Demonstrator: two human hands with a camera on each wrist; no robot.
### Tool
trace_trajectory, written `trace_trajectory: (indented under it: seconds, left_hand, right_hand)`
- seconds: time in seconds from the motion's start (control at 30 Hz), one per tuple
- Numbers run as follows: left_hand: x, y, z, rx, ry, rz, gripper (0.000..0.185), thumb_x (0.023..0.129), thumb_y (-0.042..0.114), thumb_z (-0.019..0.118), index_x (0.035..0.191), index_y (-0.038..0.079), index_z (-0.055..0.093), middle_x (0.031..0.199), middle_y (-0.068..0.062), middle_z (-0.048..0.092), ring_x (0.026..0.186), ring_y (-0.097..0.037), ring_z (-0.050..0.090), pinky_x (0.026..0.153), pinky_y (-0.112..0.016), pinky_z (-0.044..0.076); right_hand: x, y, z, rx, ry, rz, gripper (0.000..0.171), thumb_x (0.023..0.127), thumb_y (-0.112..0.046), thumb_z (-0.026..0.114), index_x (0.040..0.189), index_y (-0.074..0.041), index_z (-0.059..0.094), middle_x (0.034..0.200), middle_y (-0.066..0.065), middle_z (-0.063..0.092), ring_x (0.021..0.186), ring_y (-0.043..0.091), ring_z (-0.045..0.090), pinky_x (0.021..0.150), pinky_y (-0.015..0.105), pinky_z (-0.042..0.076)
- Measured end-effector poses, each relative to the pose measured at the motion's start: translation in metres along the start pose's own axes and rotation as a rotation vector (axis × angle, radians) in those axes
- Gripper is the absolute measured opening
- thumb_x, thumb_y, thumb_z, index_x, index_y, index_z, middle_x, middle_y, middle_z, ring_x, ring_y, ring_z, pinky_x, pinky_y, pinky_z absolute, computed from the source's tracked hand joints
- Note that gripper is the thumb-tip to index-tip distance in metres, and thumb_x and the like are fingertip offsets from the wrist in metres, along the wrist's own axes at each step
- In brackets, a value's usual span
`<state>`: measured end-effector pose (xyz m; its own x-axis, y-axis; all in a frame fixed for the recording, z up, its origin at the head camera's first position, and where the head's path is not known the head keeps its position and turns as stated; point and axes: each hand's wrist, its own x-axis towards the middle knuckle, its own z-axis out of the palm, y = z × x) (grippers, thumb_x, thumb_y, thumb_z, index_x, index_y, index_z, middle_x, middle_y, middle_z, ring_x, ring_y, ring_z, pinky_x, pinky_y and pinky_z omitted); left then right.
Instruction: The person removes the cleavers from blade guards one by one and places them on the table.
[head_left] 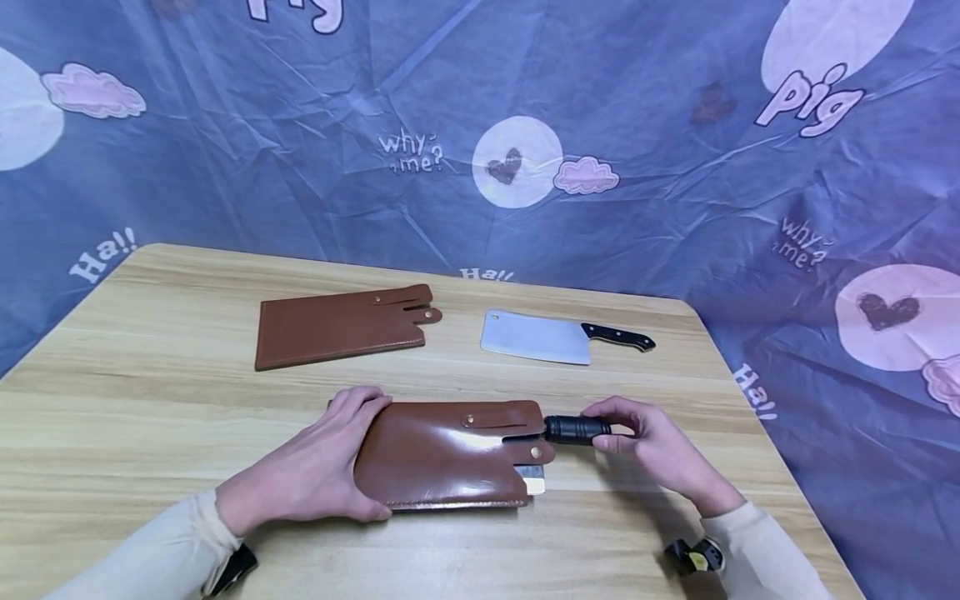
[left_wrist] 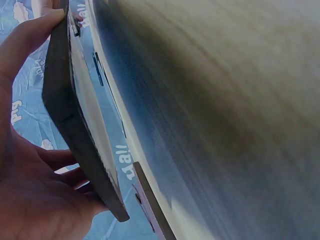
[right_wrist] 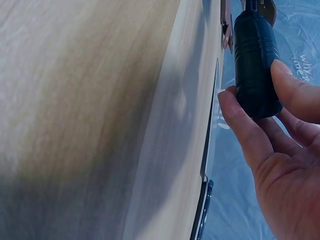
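A brown leather knife sheath (head_left: 438, 462) lies in front of me with a cleaver inside. The left hand (head_left: 318, 467) grips its closed left end, thumb along the near edge and fingers over the far one. In the left wrist view, the sheath's dark end (left_wrist: 60, 90) sits between thumb and fingers. Out of the right opening come a corner of the cleaver's blade (head_left: 534, 483) and its ridged black handle (head_left: 570, 430). The right hand (head_left: 656, 442) pinches the handle's end between thumb and fingertips, as the right wrist view of the handle (right_wrist: 252, 60) also shows.
Farther back on the wooden table (head_left: 150, 417) lies a second brown sheath (head_left: 337, 329), flat. To its right rests another cleaver (head_left: 536, 337) with a black riveted handle (head_left: 618, 336) pointing right. A blue printed cloth (head_left: 315, 150) hangs behind the table.
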<state>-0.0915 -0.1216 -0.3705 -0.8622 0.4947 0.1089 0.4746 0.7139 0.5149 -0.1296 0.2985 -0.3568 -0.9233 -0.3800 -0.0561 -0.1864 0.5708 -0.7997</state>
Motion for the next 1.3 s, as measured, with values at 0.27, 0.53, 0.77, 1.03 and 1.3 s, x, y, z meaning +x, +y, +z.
trace_trajectory:
  seconds: [0.27,0.53,0.77,1.03,1.3]
  left_hand:
    - [0.0,-0.0013,0.0007,0.003,0.005,0.003,0.114,0.051,0.049,0.091,0.141,-0.001,0.042,0.14,-0.008,0.037,0.128,-0.024,0.037,0.097,-0.042,0.046]
    - [-0.0003,-0.0022,0.001,0.001,0.001,0.006,0.113,0.052,0.048,0.091,0.141,-0.001,0.041,0.141,-0.009,0.036,0.128,-0.023,0.036,0.097,-0.041,0.046]
    - [-0.0006,-0.0029,0.0,0.0,-0.011,0.002,0.114,0.052,0.047,0.09,0.142,-0.001,0.04,0.143,-0.011,0.036,0.128,-0.024,0.036,0.097,-0.043,0.046]
    - [-0.0003,-0.0038,-0.001,0.0,-0.004,0.017,0.113,0.053,0.048,0.09,0.141,-0.002,0.041,0.142,-0.01,0.036,0.128,-0.024,0.035,0.098,-0.042,0.044]
    - [-0.001,-0.0048,-0.0005,-0.008,-0.005,0.017,0.112,0.052,0.047,0.09,0.14,-0.001,0.042,0.141,-0.007,0.039,0.128,-0.022,0.034,0.099,-0.041,0.044]
  right_hand:
    - [-0.0005,0.0011,0.0,0.002,0.006,0.002,0.029,0.085,-0.01,0.074,0.113,-0.01,0.069,0.109,0.003,0.067,0.092,0.018,0.061,0.075,0.027,0.048]
    - [-0.0013,0.0037,-0.0009,0.004,0.005,-0.009,0.029,0.086,-0.008,0.073,0.114,-0.009,0.068,0.109,0.003,0.067,0.092,0.019,0.062,0.076,0.027,0.048]
    - [-0.0018,0.0058,-0.0013,0.011,0.008,-0.014,0.029,0.085,-0.007,0.073,0.114,-0.008,0.068,0.111,0.006,0.066,0.093,0.02,0.062,0.077,0.027,0.05]
    - [-0.0017,0.0053,-0.0017,0.003,0.022,0.007,0.031,0.086,-0.008,0.073,0.116,-0.005,0.068,0.115,0.008,0.065,0.095,0.02,0.062,0.078,0.026,0.049]
    - [-0.0027,0.0052,-0.003,-0.002,0.016,0.002,0.03,0.086,-0.008,0.073,0.116,-0.007,0.069,0.114,0.006,0.066,0.095,0.02,0.062,0.078,0.026,0.049]
